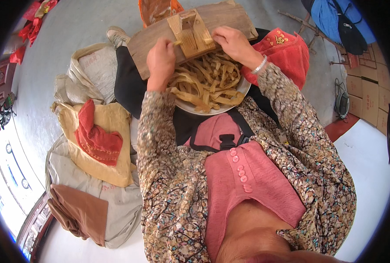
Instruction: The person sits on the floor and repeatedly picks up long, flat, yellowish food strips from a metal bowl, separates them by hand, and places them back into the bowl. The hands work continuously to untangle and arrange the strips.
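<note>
A wide wooden board (153, 47) lies across my lap, and on it sits a paler wooden block (194, 30) with a recess in its middle. Short yellow stubs (177, 43) stick out at the block's two sides; whether they are one piece is hidden. My left hand (161, 61) is closed at the left stub. At the right stub my right hand (235, 44) is closed too, a bracelet on its wrist. Just below the board, a heap of yellow-brown strips (208, 83) fills a white bowl (190, 108).
A red cloth (285, 59) lies right of the bowl. Sacks (100, 153) with another red cloth (98, 138) and a brown cloth (83, 215) stand at left. An orange bag (157, 9) is beyond the board. Cardboard boxes (370, 94) are stacked far right.
</note>
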Demonstrator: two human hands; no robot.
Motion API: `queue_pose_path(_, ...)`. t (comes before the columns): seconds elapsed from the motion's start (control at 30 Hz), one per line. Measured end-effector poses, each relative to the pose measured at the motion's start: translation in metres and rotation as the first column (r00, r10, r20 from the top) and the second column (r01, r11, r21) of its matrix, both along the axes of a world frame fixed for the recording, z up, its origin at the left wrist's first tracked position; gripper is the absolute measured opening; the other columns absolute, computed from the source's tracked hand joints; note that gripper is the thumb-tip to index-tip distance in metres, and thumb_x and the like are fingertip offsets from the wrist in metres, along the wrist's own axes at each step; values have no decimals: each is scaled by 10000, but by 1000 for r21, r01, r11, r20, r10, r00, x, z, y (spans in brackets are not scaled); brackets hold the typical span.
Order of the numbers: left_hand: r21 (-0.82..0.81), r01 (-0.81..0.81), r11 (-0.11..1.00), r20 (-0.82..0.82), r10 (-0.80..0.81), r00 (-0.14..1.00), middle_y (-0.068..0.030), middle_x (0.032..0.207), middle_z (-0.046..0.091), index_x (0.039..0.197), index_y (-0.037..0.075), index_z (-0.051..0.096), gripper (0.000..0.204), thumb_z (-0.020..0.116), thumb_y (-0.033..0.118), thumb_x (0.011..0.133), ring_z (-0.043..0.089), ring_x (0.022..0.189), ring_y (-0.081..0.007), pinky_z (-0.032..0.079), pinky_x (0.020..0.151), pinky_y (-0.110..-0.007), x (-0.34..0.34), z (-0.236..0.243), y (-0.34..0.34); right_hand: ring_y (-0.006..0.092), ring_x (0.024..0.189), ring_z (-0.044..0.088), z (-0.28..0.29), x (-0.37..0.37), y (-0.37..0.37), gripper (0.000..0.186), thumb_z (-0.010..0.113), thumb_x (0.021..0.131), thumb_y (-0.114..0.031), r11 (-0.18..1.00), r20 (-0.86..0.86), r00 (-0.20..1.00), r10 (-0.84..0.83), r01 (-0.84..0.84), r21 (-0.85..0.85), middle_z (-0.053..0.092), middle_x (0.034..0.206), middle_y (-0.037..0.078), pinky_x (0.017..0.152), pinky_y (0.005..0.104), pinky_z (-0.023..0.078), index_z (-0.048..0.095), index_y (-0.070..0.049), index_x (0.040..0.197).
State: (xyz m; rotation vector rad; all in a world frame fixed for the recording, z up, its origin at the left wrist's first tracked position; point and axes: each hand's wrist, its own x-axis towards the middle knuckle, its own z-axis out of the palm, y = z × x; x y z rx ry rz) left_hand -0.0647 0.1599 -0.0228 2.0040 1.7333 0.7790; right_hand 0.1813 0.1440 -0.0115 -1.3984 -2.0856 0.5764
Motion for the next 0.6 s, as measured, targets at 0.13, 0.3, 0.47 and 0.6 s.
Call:
queue_pose_path(0.13,-47,55,997,194,-45,980,-140,766,663,908,10,629,135,619,141,878,652,703,-261,495,648,-360,11,31,-37,269,957,591,30,-16,-32,176,647,826,-146,943,165,986,39,-90,319,630,1002,69,801,359,470,660,-79,989)
queue_pose_path(0.3,-394,461,795,888,201,413,-55,762,627,1042,-4,586,166,558,102,918,554,577,-104,428,514,-229,48,47,-65,242,752,625,58,-48,-29,103,647,829,-209,950,151,988,18,-64,306,639,781,32,728,364,470,654,-112,862)
queue_pose_path(0.47,-469,697,543,878,201,434,-68,737,616,1084,40,572,168,521,80,930,552,522,-160,424,473,-263,39,60,-84,318,549,606,62,-24,-9,284,576,908,-329,947,58,998,-15,-4,321,581,578,110,480,423,461,598,-91,755)
queue_pose_path(0.6,21,393,919,-181,-383,906,-154,838,640,1066,65,617,274,558,12,803,621,764,-359,488,647,-433,5,69,-73,312,573,613,47,-5,-25,269,602,862,-313,931,310,904,294,-344,122,597,622,139,501,414,475,632,-73,744)
